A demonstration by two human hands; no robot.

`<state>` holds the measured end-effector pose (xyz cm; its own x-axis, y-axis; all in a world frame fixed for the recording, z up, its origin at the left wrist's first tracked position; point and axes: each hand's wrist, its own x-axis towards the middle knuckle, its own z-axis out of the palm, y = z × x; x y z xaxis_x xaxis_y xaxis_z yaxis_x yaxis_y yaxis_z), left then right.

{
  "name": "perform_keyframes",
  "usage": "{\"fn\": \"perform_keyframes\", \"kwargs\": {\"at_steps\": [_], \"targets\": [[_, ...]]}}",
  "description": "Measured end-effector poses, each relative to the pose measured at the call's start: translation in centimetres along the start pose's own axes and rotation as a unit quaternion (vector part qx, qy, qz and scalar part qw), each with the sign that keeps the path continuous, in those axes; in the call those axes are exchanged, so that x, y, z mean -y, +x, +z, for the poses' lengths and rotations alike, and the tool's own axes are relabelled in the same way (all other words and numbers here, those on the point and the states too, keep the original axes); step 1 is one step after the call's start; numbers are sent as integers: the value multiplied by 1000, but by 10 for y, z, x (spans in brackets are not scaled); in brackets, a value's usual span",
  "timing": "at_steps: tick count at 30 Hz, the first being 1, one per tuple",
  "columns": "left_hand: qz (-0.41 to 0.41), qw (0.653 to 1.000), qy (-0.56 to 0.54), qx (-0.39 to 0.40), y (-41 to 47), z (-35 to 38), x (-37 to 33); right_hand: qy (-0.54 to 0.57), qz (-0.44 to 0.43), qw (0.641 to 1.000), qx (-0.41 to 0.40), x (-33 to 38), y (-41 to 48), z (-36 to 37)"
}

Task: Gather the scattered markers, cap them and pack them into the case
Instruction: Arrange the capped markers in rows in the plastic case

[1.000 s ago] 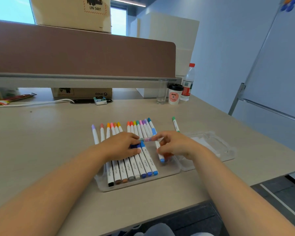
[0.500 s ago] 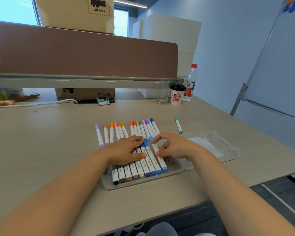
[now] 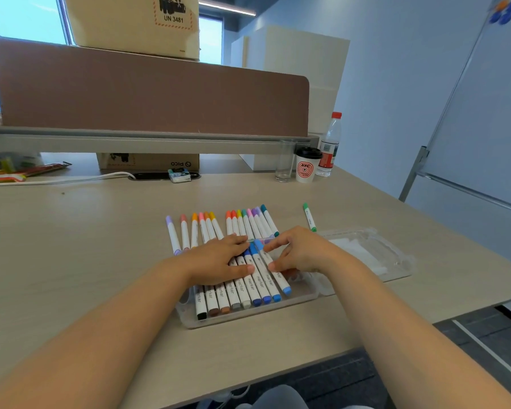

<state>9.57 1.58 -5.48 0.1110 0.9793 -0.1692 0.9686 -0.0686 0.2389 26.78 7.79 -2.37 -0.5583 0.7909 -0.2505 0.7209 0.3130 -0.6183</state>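
Where they fill the case [image 3: 248, 319], markers [image 3: 250, 286] run near-to-far.

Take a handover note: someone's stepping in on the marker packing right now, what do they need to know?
Left hand lies flat on the packed markers in the case. Right hand pinches the light-blue marker at that row's right end.
Done: a row of capped markers sits in the case; lid open to the right.
Left: pack the loose markers lined up on the desk beyond the case and the lone green marker, then close the lid.
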Motion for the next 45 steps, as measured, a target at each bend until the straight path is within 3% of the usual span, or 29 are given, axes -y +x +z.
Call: {"fn": "perform_keyframes", "kwargs": {"at_steps": [12, 24, 26, 29, 32, 39, 45], "targets": [[3, 1000, 6, 2, 3, 2, 3, -39, -1, 999, -6, 0, -1, 2], [4, 1000, -2, -12, 4, 3, 1, -8, -28, 999, -15, -11, 0, 4], [11, 999, -3, -33, 4, 2, -2, 33, -36, 996, -70, -14, 5, 1], [50, 997, -1, -63, 7, 2, -6, 106, -22, 971, -215, -25, 20, -11], [75, 995, 19, -70, 14, 0, -7, 100, -14, 955, -278, -32, 39, -21], [52, 994, 17, -94, 29, -7, -12, -32, -1, 965, -261, -32, 74, -23], [12, 985, -22, -171, 39, 4, -17, -55, 41, 968, -240, -37, 95, -25]]}}
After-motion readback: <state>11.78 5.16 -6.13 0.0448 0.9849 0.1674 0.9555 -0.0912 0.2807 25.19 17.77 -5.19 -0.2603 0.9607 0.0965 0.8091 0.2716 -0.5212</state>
